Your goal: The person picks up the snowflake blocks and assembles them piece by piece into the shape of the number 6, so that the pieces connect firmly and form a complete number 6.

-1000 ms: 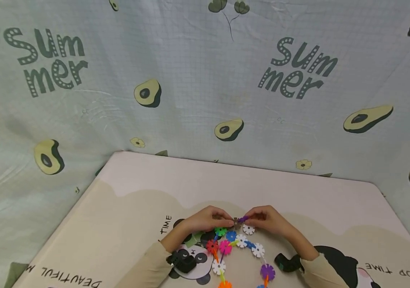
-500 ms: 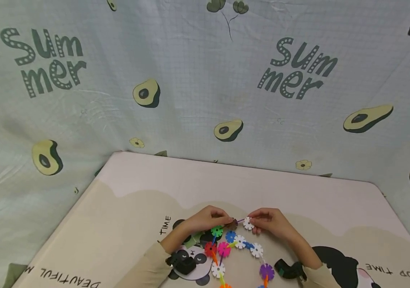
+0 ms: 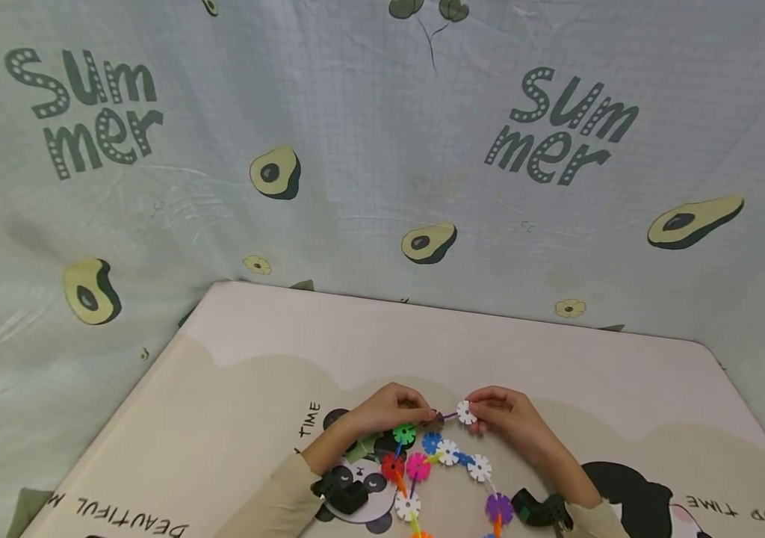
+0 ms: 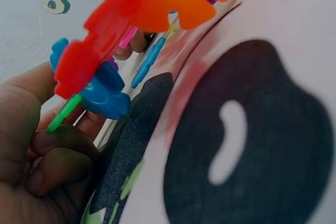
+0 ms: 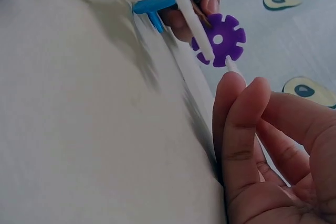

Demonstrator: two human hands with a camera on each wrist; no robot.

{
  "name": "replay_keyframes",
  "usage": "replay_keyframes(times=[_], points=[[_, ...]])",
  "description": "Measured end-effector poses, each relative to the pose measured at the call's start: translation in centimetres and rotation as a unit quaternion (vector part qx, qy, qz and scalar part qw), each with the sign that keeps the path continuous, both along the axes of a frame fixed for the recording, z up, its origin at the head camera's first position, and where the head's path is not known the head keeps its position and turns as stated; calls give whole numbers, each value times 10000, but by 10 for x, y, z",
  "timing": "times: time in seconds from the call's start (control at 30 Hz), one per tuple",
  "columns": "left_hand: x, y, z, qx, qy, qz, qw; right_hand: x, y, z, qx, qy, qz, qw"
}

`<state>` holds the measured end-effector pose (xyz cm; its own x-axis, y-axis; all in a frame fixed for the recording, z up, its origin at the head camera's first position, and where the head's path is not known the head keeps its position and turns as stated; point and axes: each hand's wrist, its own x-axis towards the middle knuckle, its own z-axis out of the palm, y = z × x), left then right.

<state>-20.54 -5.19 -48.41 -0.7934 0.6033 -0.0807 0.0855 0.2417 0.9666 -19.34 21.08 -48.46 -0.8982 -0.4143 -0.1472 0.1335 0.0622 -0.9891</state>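
My left hand (image 3: 391, 409) pinches a small brown notched disc (image 3: 439, 418) at the far end of a chain of coloured snowflake discs. A purple disc (image 5: 233, 32), edge-on in the head view, links it to a white notched disc (image 3: 466, 412). Thumb and fingers of my right hand (image 3: 510, 420) pinch that white disc at its right side. In the right wrist view its edge meets a notch of the purple disc. A green disc (image 3: 405, 433) and a red disc (image 3: 392, 468) continue the chain below my left hand.
Inside lies a ring of joined discs, with a blue disc (image 3: 432, 442), a pink disc (image 3: 418, 466) and a purple disc (image 3: 499, 509). The ring runs past the bottom edge of the head view. A panda-print mat (image 3: 255, 418) covers the table, before a printed curtain (image 3: 355, 149).
My right hand has gone from the purple disc to the white disc, which lay beside it, and lifted it against the purple one. My left hand stays at the brown disc, now tilted edge-on.
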Motion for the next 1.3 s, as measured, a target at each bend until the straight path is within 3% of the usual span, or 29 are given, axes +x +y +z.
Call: replay_keyframes(times=[0.6, 0.87, 1.3], points=[[0, -1, -1, -139, 284, -46, 9995, 1, -4, -2, -255, -231, -29, 9994], [3, -3, 2, -103, 402, -49, 9991, 4, -8, -4, -123, -177, -129, 9997], [2, -2, -4, -95, 462, -85, 9989, 6, -9, -4, -238, -213, -241, 9992]])
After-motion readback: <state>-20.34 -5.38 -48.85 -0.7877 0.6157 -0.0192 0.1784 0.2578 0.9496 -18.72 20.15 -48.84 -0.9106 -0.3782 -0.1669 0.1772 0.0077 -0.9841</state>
